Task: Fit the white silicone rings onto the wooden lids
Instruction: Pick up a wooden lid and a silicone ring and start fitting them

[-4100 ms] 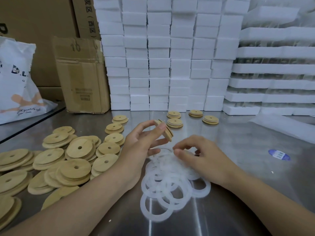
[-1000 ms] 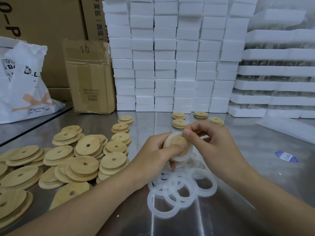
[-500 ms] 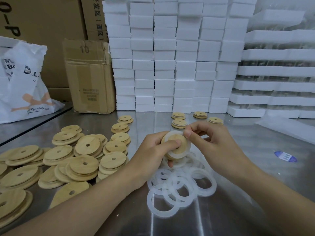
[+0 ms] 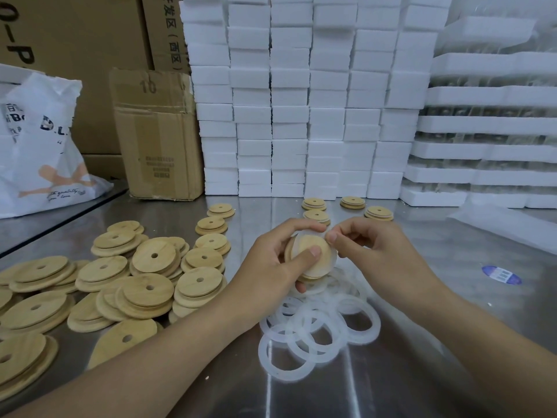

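Observation:
My left hand point(image 4: 272, 260) grips a round wooden lid point(image 4: 310, 248) above the table, thumb pressed on its face. A white silicone ring point(image 4: 331, 262) sits around the lid's raised part. My right hand point(image 4: 370, 248) pinches the ring at the lid's upper right edge. Below my hands lies a heap of several loose white rings point(image 4: 316, 330). A spread of several bare wooden lids point(image 4: 150, 279) with centre holes covers the table's left side.
Small stacks of lids point(image 4: 316, 217) stand at the back near a wall of white foam blocks point(image 4: 301, 116). A cardboard box point(image 4: 156, 137) and a white plastic bag point(image 4: 39, 146) sit back left. A blue sticker point(image 4: 501, 274) lies on the steel table point(image 4: 452, 254).
My left hand held a lid alone while my right picked through the rings; since then a ring came onto the lid, and my right fingers have worked round its edge to the top right.

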